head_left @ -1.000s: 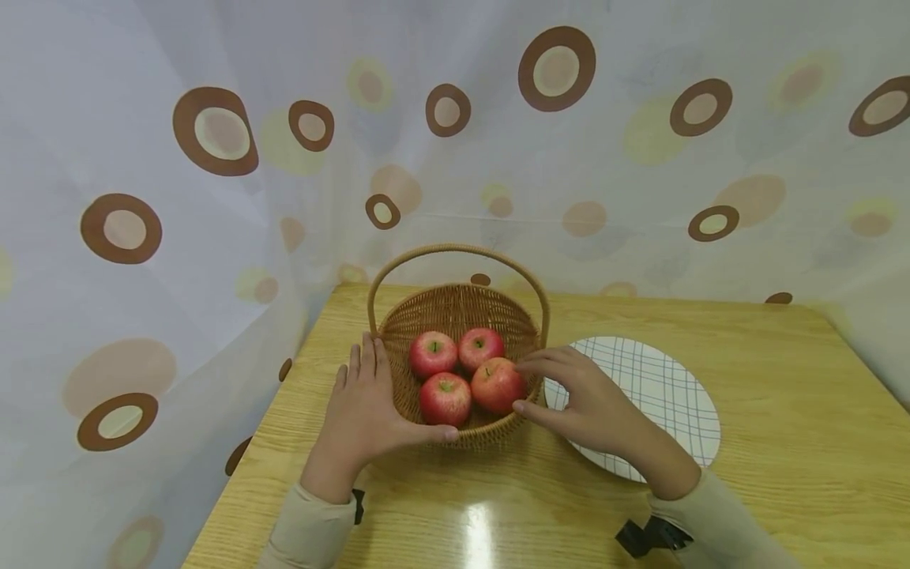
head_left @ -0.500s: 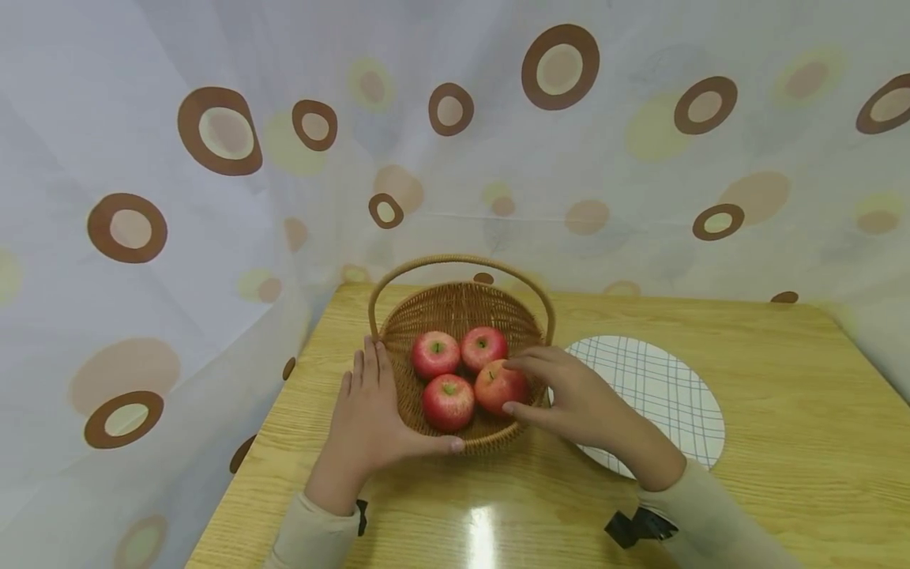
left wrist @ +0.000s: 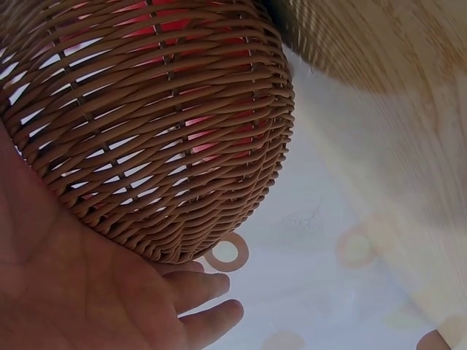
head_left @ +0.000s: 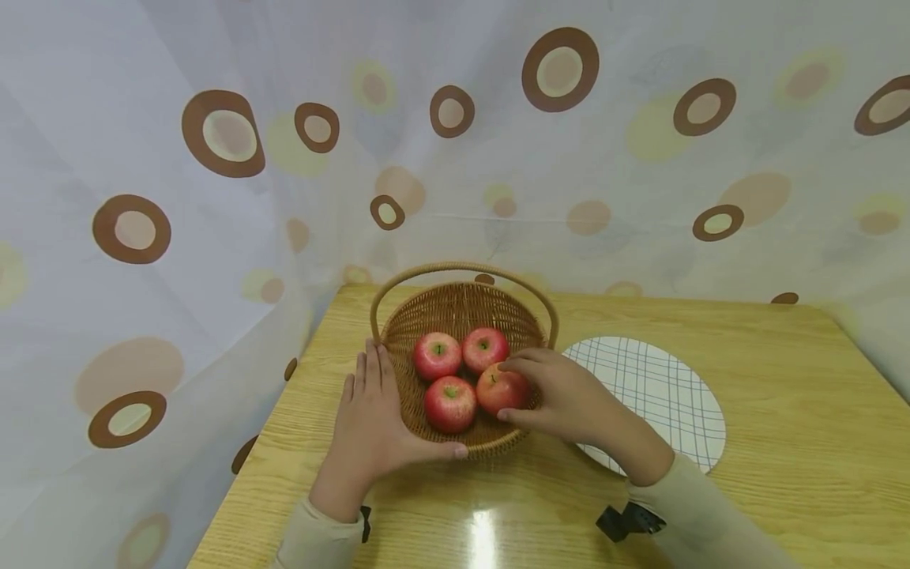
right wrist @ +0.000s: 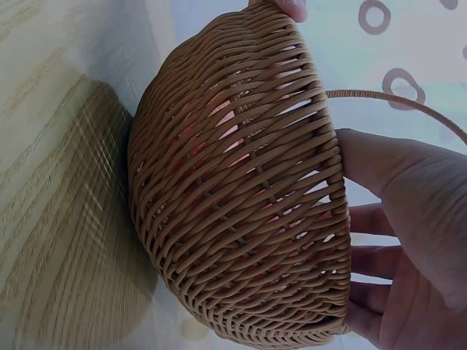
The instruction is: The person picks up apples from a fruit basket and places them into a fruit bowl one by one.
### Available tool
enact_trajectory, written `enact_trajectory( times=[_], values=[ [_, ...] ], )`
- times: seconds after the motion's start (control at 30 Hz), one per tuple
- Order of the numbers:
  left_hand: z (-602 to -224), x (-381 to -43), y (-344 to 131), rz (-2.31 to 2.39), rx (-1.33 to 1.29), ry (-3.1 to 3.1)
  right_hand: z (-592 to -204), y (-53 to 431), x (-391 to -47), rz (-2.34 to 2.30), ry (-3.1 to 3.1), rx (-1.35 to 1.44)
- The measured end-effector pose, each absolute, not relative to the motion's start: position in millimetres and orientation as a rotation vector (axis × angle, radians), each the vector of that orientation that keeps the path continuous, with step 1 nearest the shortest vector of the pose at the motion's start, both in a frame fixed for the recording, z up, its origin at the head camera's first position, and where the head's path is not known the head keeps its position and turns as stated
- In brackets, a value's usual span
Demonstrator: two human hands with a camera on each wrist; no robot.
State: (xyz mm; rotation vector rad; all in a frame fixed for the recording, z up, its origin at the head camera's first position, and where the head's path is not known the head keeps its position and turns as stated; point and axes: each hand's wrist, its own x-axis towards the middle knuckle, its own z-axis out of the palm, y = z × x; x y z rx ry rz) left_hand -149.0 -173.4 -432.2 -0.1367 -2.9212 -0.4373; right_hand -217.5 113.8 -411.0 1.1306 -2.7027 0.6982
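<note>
A brown wicker basket (head_left: 462, 307) with a tall arched handle stands on the table, tilted slightly toward me. Several red apples (head_left: 437, 356) lie inside it. My left hand (head_left: 373, 431) steadies the basket's left side, fingers straight against the outer wall and thumb along the front rim. In the left wrist view, the palm lies against the weave (left wrist: 168, 146). My right hand (head_left: 569, 395) reaches over the right rim and curls round the front-right apple (head_left: 503, 391), fingers on top and thumb low at its front. In the right wrist view, the basket wall hides most of this apple.
A round white plate (head_left: 668, 395) with blue grid lines lies right of the basket, partly behind my right forearm. The wooden table (head_left: 789, 379) reaches back to a pale curtain (head_left: 498, 158) with brown rings, which also hangs along the left.
My right hand has moved left and farther over the rim, its fingers closing round the front-right apple. The basket's handle has tipped slightly lower; my left hand stays on the basket.
</note>
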Motion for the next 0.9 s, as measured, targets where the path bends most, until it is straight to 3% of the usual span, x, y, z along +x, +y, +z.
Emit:
enact_trajectory(
  times=[0.9],
  values=[
    [-438,-148,-170,-0.438,-0.105,-2.904,-410,88,-228,0.457,-2.872,0.980]
  ],
)
